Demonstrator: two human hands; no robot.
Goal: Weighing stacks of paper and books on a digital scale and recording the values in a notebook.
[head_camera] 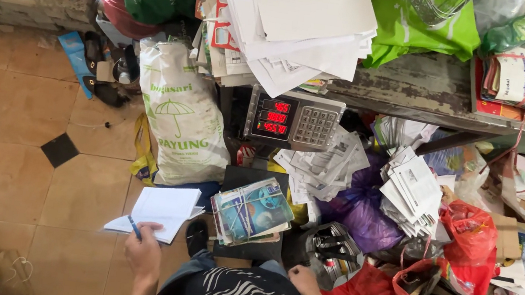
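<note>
I am watching the left hand holding a blue pen, fingers closed on it, over a white notepad propped open beside the tied bundle of books resting on the scale platform, below its lit display. The right hand is resting curled near the platform edge, apparently holding nothing. The notepad's page content is staying unreadable from here.

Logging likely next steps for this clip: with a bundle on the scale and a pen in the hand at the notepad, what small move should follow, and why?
Probably put the blue pen to the white notepad and write. The left hand already holds the pen over the open page, the tied bundle of booklets lies on the scale platform, and the scale display is lit. The right hand rests idle.
</note>
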